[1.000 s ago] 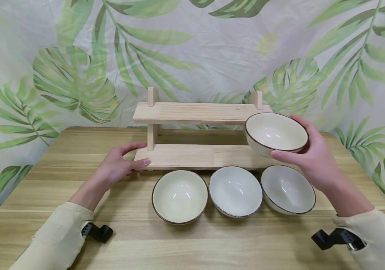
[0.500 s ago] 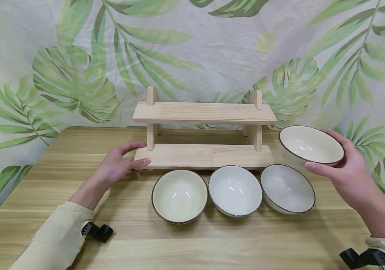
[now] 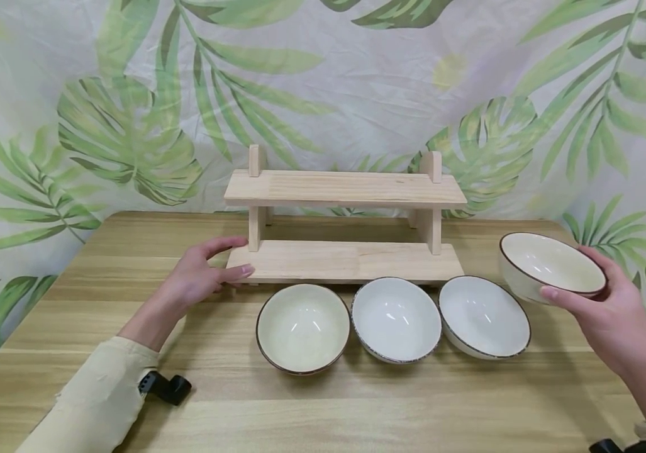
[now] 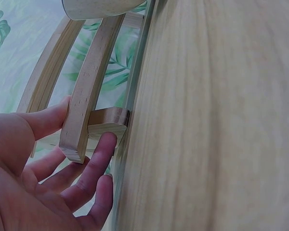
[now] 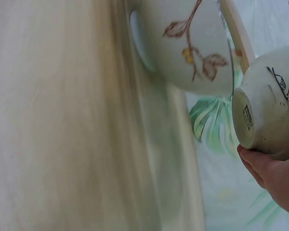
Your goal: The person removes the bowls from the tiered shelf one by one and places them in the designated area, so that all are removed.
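My right hand (image 3: 611, 308) grips a cream bowl (image 3: 551, 261) with a brown rim, thumb at the near side, raised above the table's right side. The right wrist view shows this bowl's stamped foot (image 5: 245, 118) and dark painted marks. My left hand (image 3: 198, 274) holds the left end of the lower board of a two-tier wooden shelf (image 3: 345, 261). In the left wrist view its thumb (image 4: 50, 118) lies on one face of the board, fingers round the other side. Before the shelf stand a cream bowl (image 3: 302, 328), a white bowl (image 3: 396, 321) and another white bowl (image 3: 484, 318).
The wooden table (image 3: 323, 415) runs back to a leaf-printed cloth (image 3: 368, 82). Both tiers of the shelf face me, with upright posts (image 3: 430, 229) at each end. The rightmost bowl shows a painted brown flower twig (image 5: 202, 48) in the right wrist view.
My right hand has carried the cream bowl away from the shelf's right end, rightward and lower. My left hand keeps its hold on the shelf, and the other bowls stay put.
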`<act>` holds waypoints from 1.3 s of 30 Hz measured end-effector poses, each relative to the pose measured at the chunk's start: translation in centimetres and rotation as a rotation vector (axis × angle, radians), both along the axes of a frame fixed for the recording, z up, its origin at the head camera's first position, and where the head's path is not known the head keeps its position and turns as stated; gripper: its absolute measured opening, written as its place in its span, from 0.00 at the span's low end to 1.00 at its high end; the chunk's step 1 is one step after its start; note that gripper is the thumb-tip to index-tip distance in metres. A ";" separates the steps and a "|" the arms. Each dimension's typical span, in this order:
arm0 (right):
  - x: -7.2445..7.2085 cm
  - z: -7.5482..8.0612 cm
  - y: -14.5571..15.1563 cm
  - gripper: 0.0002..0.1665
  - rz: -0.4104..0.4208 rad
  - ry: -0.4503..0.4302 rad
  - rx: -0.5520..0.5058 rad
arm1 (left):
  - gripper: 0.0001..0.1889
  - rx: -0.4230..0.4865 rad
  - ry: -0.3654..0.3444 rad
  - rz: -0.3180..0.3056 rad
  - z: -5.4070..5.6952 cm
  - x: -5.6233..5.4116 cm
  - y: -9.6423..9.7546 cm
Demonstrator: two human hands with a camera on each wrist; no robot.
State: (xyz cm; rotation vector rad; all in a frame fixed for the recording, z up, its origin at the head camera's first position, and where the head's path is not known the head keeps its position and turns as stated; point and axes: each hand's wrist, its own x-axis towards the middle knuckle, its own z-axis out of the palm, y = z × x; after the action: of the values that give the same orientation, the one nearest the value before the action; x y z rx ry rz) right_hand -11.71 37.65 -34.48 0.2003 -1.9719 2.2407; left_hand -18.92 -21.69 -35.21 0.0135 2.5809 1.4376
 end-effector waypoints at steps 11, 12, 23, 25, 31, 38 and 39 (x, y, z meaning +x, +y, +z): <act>0.8 -1.8 2.4 0.38 -0.026 -0.033 0.069 | 0.39 0.015 0.014 -0.001 0.0 0.0 0.3; 0.8 -1.9 2.5 0.39 -0.027 -0.039 0.081 | 0.39 0.015 0.014 -0.002 0.0 0.1 0.2; 1.1 -2.6 3.0 0.39 -0.054 -0.121 0.231 | 0.38 0.011 -0.006 0.004 0.1 0.2 0.3; 1.2 -2.6 2.9 0.35 -0.055 -0.125 0.232 | 0.38 0.010 -0.004 0.005 0.1 0.2 0.2; 1.2 -2.9 2.7 0.35 -0.067 -0.140 0.228 | 0.38 0.005 0.000 0.006 0.1 0.3 0.2; 1.0 -3.2 3.1 0.38 -0.058 -0.145 0.258 | 0.39 -0.003 -0.004 0.007 0.0 0.1 0.1; 1.0 -3.2 3.1 0.38 -0.063 -0.146 0.290 | 0.39 0.000 -0.004 0.007 0.0 0.1 0.1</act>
State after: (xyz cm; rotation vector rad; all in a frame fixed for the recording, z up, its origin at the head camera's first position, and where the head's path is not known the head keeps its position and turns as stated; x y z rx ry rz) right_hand -10.73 40.79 -37.63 0.0057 -2.3401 1.9743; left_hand -18.82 -21.62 -35.23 0.0018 2.5809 1.4382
